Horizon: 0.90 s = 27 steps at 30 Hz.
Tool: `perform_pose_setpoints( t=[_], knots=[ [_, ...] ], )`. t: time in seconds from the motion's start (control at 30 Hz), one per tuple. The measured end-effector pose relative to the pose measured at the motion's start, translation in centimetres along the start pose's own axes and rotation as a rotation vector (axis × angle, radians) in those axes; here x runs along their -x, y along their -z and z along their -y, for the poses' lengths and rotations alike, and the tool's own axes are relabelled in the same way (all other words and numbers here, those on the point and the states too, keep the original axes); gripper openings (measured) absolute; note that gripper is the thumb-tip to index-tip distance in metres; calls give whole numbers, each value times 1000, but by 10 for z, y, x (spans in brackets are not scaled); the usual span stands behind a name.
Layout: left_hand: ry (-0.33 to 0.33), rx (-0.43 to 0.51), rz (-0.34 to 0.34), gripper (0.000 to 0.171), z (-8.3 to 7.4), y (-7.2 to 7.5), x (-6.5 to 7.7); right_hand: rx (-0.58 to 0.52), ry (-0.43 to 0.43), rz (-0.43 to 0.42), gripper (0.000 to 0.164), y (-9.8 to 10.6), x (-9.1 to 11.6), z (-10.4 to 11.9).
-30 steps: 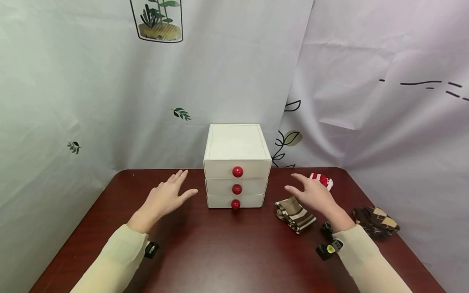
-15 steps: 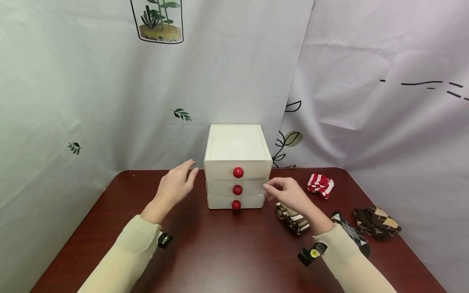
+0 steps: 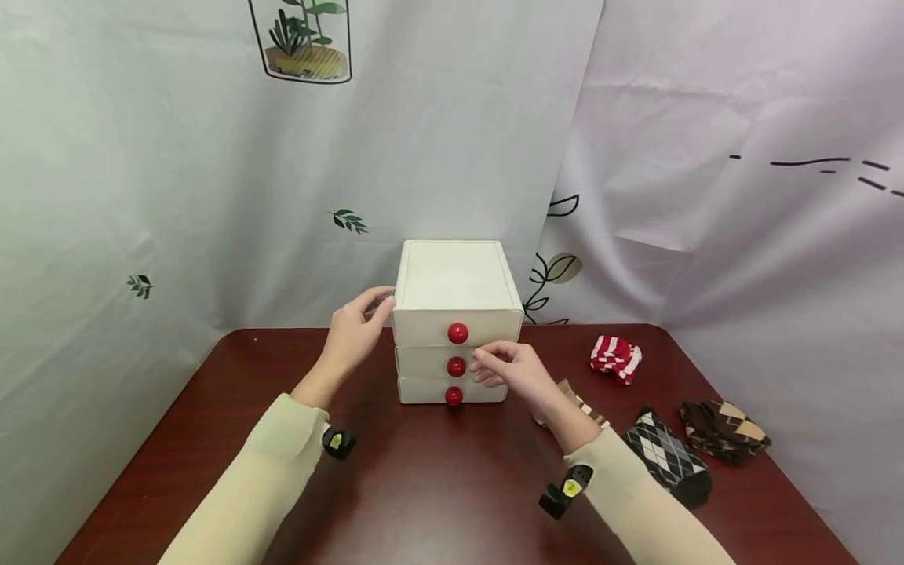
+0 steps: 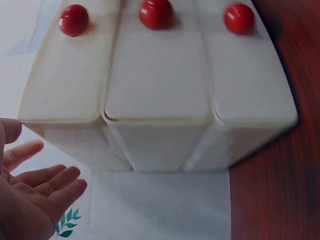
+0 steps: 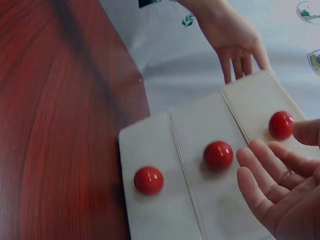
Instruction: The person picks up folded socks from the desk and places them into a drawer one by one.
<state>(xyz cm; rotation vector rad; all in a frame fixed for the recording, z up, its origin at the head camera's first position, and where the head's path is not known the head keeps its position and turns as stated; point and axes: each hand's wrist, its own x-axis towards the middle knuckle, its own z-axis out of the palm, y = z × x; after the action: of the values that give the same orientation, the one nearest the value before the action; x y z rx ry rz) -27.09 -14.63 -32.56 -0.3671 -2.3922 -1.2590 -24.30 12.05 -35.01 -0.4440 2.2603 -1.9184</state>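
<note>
Three drawers (image 3: pixel 427 362): closed, as before.
Left hand (image 3: pixel 353 331): newly beside them, fingers apart, holding nothing.
Right hand (image 3: pixel 521 372): now within reach of the knobs (image 3: pixel 456 366), loosely spread, gripping none.

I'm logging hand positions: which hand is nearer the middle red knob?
Right. The right hand is beside the middle red knob, just to its right in the head view; the left hand is farther off, at the left side of the white drawer unit.

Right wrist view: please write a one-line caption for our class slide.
Right hand near three red knobs on a white drawer unit, left hand beyond.
</note>
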Motion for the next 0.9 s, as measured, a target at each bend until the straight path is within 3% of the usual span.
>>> perform_pose_setpoints(
  t=[0.17, 0.33, 0.47, 0.73, 0.9],
  knots=[
    [54, 204, 54, 40, 0, -2, -6, -112, -70, 7, 41, -11, -6, 2],
    [77, 306, 91, 39, -3, -3, -12, -186, -129, -6, 45, -20, -13, 7],
    [127, 401, 108, 37, -6, -4, -16, -328, -175, 1, 45, -24, -18, 9],
    [156, 423, 126, 38, -5, -6, -23, -627, -254, 47, 35, -29, -26, 10],
    [167, 433, 127, 39, -4, -6, -25, -676, -258, 31, 33, -33, -27, 10]
  ],
)
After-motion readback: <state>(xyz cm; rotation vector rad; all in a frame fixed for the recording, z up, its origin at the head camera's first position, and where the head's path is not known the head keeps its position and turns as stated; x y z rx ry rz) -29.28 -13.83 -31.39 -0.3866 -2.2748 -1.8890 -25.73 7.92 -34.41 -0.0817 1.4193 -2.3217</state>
